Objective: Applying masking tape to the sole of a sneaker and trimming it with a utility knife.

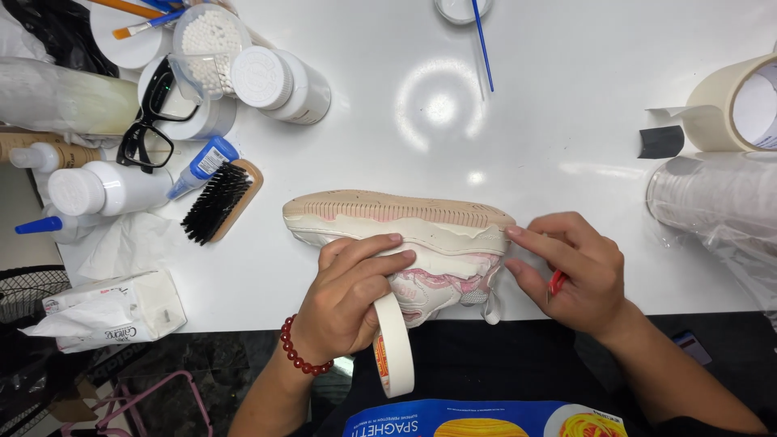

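A white and pink sneaker lies on its side at the white table's front edge, sole facing away, with masking tape along its midsole. My left hand presses the shoe's side and holds a roll of masking tape hanging below the fingers. A red bead bracelet circles that wrist. My right hand touches the shoe's right end with the fingertips and holds a small red tool in the palm.
A brush, black glasses, white bottles, a jar of cotton swabs and a tissue pack crowd the left. A large tape roll and a clear plastic container sit at the right. A blue stick lies at the back.
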